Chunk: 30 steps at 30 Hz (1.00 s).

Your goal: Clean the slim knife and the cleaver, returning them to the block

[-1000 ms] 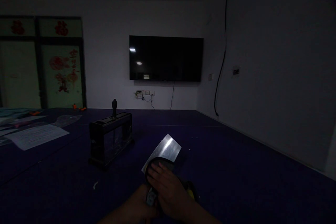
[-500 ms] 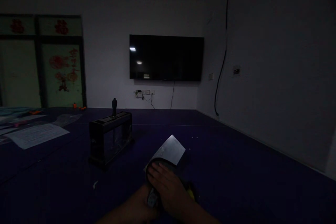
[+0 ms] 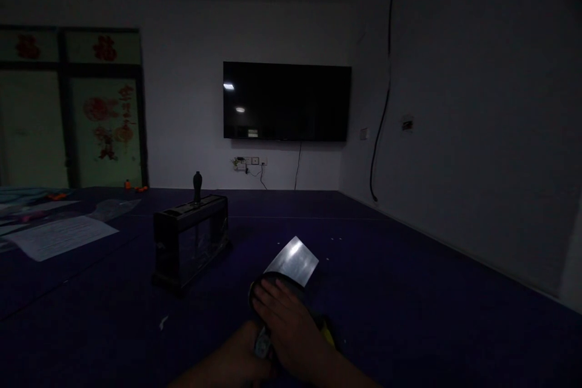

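Note:
A shiny, square-ended metal sheet [image 3: 294, 259] sticks out from behind a dark object with a rounded black rim [image 3: 258, 282]. Over that object lie the fingers of my right hand [image 3: 291, 327], held together and bent across it, with the thumb hidden. Below it my left hand [image 3: 248, 354] is closed round a greyish, handle-like part [image 3: 262, 342]; whether this joins the dark object cannot be made out. Partly behind my right wrist is a dark item with a yellow patch [image 3: 328, 336]. The light is dim, so details are hard to see.
On the dark blue table [image 3: 409, 291], a black-framed clear case [image 3: 191, 242] stands left of my hands, a dark vase-shaped piece [image 3: 197, 187] on top. Papers [image 3: 63, 236], clear plastic [image 3: 113, 209] and small orange items [image 3: 142, 188] lie farther left. A white scrap [image 3: 163, 322] lies nearer.
The metal sheet has swung rightward beyond the dark object, and its left edge beside the rim no longer shows. Both hands keep nearly the same place and hold.

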Each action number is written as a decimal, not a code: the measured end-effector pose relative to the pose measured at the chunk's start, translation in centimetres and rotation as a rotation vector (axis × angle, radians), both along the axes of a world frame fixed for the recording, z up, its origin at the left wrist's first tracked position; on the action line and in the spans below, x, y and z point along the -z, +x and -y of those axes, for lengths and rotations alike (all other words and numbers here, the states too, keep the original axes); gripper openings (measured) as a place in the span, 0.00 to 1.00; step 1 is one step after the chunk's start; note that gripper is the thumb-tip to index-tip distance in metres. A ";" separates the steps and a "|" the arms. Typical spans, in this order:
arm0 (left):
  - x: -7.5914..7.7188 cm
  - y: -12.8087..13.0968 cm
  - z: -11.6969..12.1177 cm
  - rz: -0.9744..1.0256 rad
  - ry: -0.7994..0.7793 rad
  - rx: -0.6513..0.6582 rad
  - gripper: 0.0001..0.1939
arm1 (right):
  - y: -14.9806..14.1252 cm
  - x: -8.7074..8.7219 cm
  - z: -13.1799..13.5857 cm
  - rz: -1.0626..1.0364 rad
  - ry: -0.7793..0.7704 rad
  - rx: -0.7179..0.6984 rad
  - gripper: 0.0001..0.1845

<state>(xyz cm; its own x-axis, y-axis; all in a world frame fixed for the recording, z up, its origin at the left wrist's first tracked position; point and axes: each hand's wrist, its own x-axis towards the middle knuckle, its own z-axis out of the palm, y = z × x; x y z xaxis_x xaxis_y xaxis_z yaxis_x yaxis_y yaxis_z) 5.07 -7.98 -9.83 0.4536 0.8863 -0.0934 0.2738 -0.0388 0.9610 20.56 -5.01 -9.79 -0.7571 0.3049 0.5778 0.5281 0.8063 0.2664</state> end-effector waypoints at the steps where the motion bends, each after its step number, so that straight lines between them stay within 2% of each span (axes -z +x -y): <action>1: 0.3 0.0 -0.1 -0.015 -0.002 -0.051 0.23 | 0.0 0.0 0.0 0.001 -0.003 -0.006 0.33; 3: 0.6 0.0 -0.2 -0.048 -0.029 -0.127 0.24 | 0.0 0.0 0.0 -0.009 -0.006 -0.014 0.33; 6: 0.7 -0.1 -0.2 -0.048 -0.074 -0.141 0.24 | 0.0 0.1 0.0 -0.032 -0.012 -0.026 0.32; 11: 0.5 0.1 -0.3 0.048 -0.068 -0.124 0.23 | -0.1 0.4 -0.1 -0.060 -0.017 -0.051 0.31; 15: 0.3 0.3 -0.2 0.031 -0.106 -0.135 0.22 | 0.0 0.3 -0.1 -0.038 -0.023 -0.042 0.31; 20: -0.1 0.2 0.1 0.047 -0.063 -0.133 0.23 | 0.1 0.2 0.0 -0.026 -0.027 -0.026 0.32; 23: 0.2 0.2 0.0 0.057 -0.071 -0.145 0.22 | 0.1 0.2 0.0 -0.018 -0.037 -0.029 0.32; 26: 0.6 0.1 -0.2 0.029 -0.098 -0.159 0.25 | 0.2 0.3 -0.1 -0.009 -0.047 -0.025 0.32; 30: 0.8 0.0 -0.5 0.017 -0.055 -0.128 0.24 | 0.1 0.1 0.0 -0.008 -0.037 -0.019 0.33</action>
<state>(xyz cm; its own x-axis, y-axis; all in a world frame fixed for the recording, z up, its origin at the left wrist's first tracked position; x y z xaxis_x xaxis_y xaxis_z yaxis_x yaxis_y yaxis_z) 5.09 -7.50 -10.67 0.3393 0.9308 -0.1364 0.2568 0.0479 0.9653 20.67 -4.99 -9.93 -0.7584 0.3122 0.5722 0.5148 0.8253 0.2320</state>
